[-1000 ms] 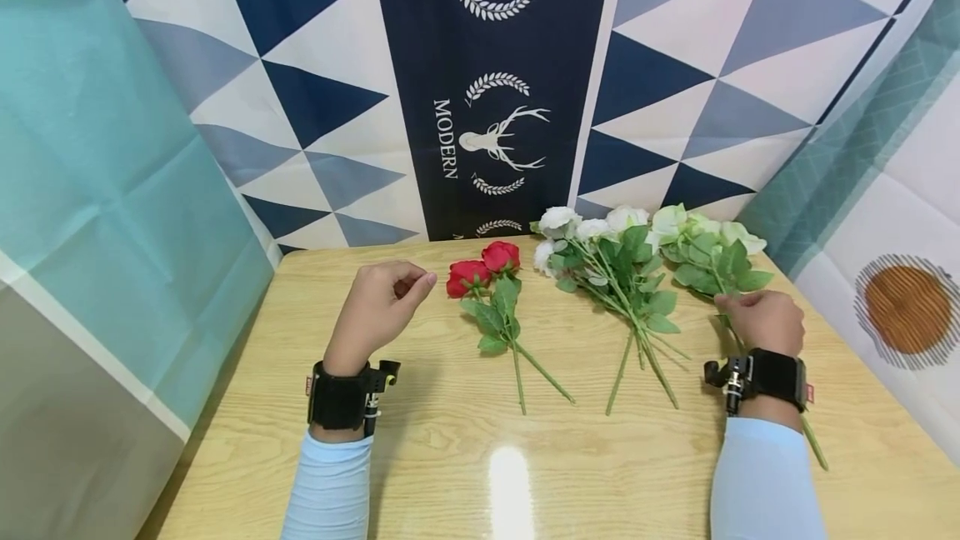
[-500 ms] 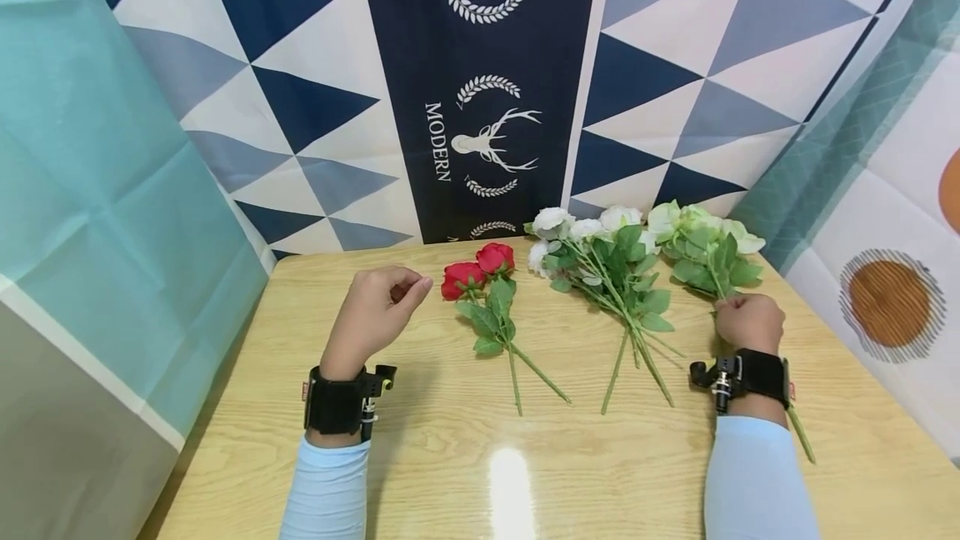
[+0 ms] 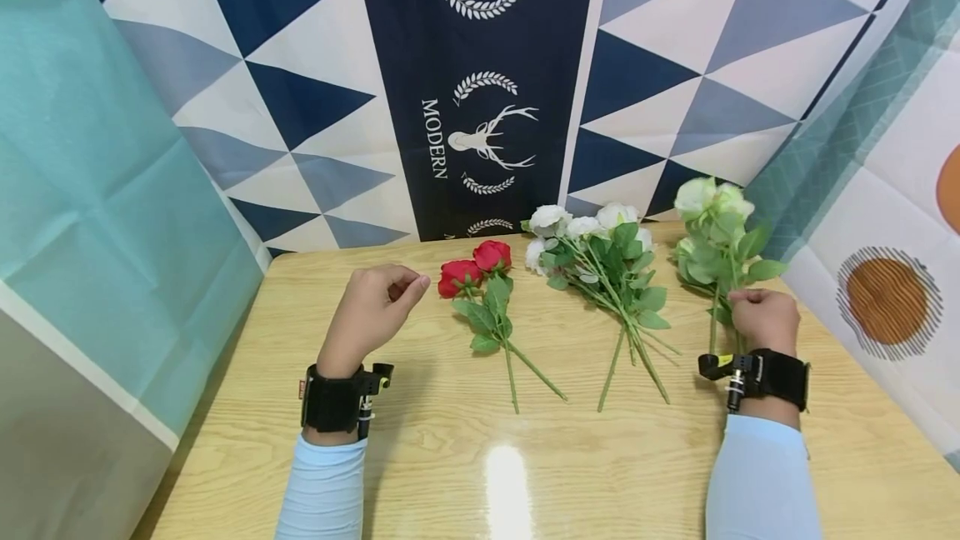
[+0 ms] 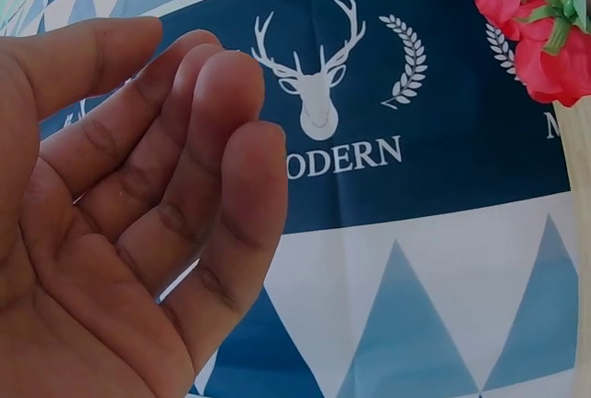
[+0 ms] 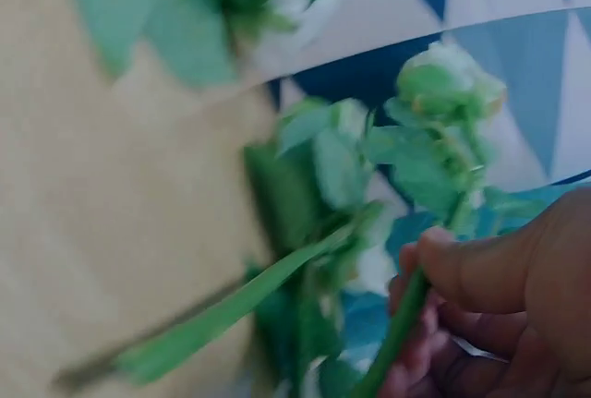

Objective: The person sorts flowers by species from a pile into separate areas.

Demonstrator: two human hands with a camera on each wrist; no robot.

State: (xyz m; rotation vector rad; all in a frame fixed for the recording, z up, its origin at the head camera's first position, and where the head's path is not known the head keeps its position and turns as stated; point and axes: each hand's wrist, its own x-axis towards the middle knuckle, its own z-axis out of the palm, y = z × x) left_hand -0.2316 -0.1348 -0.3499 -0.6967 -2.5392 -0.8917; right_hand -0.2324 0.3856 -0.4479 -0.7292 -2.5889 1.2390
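My right hand (image 3: 767,321) pinches the green stem (image 5: 404,324) of a pale green-white artificial flower (image 5: 448,84) between thumb and fingers. Its bloom (image 3: 696,197) stands raised at the table's back right, in front of the cloth. Beside it, a second cut stem (image 5: 231,315) slants down over the table in the right wrist view, which is blurred. My left hand (image 3: 372,311) hovers at the left with its fingers loosely bent and nothing in them. Just right of its fingertips lie two red roses (image 3: 459,277), leafy stems toward me.
Between the roses and my right hand lies a bunch of white flowers (image 3: 550,219) with crossed stems. The wooden table (image 3: 420,457) ends at a patterned cloth (image 3: 495,40) behind, with more cloth hanging at both sides.
My right hand has lifted the pale green flower by its stem, so its blooms rise higher and more upright. My left hand stays in place; the head view has shifted slightly.
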